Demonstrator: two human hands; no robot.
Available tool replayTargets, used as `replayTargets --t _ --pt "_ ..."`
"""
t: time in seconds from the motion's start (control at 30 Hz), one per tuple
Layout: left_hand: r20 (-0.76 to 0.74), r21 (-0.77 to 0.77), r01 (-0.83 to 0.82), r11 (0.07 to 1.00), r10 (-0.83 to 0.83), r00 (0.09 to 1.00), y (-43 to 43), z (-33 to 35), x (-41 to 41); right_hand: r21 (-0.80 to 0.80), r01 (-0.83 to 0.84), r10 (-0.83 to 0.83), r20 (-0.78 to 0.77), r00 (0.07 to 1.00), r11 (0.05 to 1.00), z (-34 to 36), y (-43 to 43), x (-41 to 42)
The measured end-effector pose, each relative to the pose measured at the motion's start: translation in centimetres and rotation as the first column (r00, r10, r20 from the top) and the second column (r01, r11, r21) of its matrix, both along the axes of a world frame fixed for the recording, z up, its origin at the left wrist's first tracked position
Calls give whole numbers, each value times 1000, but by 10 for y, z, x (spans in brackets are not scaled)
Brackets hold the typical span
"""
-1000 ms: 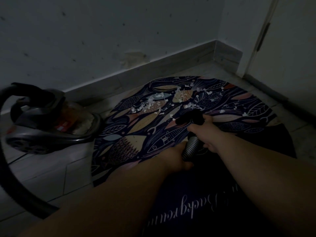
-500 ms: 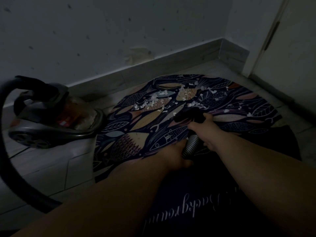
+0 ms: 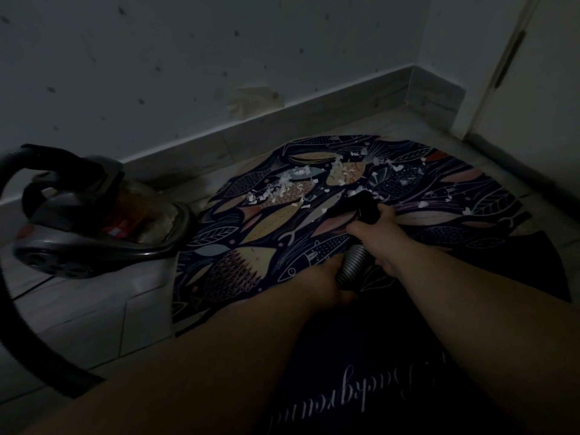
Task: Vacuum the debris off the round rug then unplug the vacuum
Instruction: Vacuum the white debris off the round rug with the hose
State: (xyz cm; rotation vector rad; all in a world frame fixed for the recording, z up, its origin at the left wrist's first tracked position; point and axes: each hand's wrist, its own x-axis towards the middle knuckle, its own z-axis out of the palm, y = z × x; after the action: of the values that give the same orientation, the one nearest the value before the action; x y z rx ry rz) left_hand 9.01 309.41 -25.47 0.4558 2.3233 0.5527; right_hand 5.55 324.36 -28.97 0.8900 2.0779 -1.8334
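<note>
A round dark rug (image 3: 251, 262) with a fish pattern lies on the tiled floor in dim light. White debris (image 3: 282, 189) is scattered over its far half. My right hand (image 3: 379, 237) grips the black nozzle end of the vacuum hose (image 3: 361, 208), whose tip sits on the rug just short of the debris. My left hand (image 3: 326, 284) holds the ribbed grey hose (image 3: 353, 262) a little further back. The canister vacuum (image 3: 94, 221) sits on the floor left of the rug, touching its edge.
A thick black hose (image 3: 18, 324) loops along the left edge from the vacuum. The wall and skirting board (image 3: 282, 120) run behind the rug. A door (image 3: 549, 89) stands at the right. My dark clothing (image 3: 376, 387) covers the rug's near part.
The nozzle has crept slightly forward toward the debris, and the view has shifted a little. Both hands keep their hold.
</note>
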Motion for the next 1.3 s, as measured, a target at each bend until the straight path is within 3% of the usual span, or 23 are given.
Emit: replayTargets --t 0.4,0.77,1.3 --pt "5 11 -33 999 33 999 0 1 -8 -12 -23 23 5 1000 1000 3 -1 -12" --pt "-8 15 -72 997 72 997 -15 5 13 -16 -145 146 17 989 989 14 -14 3" --pt "-14 -5 104 995 -104 995 52 6 17 25 13 -14 49 999 1000 12 55 23"
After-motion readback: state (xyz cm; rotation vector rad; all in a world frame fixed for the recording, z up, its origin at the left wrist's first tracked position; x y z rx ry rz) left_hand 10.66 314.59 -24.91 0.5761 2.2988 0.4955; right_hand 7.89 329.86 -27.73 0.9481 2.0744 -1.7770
